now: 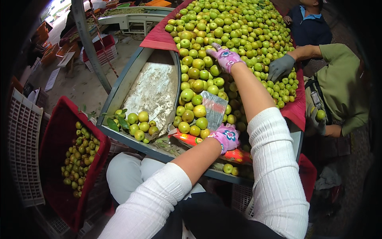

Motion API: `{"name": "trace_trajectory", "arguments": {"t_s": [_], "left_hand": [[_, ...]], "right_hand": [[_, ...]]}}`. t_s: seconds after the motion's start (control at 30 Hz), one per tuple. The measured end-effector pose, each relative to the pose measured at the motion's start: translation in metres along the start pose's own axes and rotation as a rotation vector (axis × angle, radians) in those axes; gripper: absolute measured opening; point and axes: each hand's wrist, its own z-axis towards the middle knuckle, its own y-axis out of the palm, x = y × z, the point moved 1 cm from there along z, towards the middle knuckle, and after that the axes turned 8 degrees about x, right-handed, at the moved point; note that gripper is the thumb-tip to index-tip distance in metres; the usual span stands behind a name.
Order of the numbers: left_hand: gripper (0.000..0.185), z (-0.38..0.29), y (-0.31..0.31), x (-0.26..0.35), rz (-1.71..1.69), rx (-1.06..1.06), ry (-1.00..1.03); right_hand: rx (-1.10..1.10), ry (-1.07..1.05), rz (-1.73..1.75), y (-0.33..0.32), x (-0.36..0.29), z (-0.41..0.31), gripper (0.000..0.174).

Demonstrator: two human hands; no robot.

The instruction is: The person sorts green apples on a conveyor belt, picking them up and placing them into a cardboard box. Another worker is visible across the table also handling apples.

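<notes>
My right hand [226, 58], in a pink flowered glove with bare fingertips, reaches over a large heap of green jujubes [235, 27]. Its fingers are spread against the fruit, and I see nothing held in them. Closer to me is my left hand [228, 138], in a matching glove, at the heap's near edge beside a clear plastic-wrapped packet [213, 109]. A red printed bag [186, 138] lies partly under that hand. Its fingers are turned away and mostly hidden, so any grip cannot be made out.
A metal-edged sorting table [134, 146] carries the heap on red cloth [161, 35]. Several jujubes with leaves [143, 121] sit in its left corner. A red-lined crate [104, 143] of jujubes stands left. A co-worker's gray-gloved hand [280, 67] touches the heap; their other holds a jujube [320, 114].
</notes>
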Motion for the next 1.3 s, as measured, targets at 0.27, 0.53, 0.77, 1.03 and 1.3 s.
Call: {"name": "trace_trajectory", "arguments": {"t_s": [0.27,0.53,0.77,1.03,1.3], "left_hand": [[0.051,-0.002,0.005,-0.008,0.020,0.016,0.001],[0.054,-0.002,-0.001,-0.002,0.040,0.033,0.020],[0.054,-0.008,-0.006,-0.003,-0.033,0.051,-0.018],[0.055,-0.008,-0.015,-0.002,-0.010,-0.039,-0.022],[0.055,-0.009,-0.012,-0.002,0.003,0.011,-0.011]], "right_hand": [[-0.169,0.460,0.282,0.001,0.006,0.021,0.054],[-0.078,0.817,0.328,-0.003,-0.007,0.006,0.071],[-0.120,0.285,0.056,-0.025,-0.009,-0.077,0.060],[0.547,0.494,0.379,-0.034,0.027,-0.306,0.052],[0.576,1.027,-0.065,-0.011,0.038,-0.563,0.048]]}}
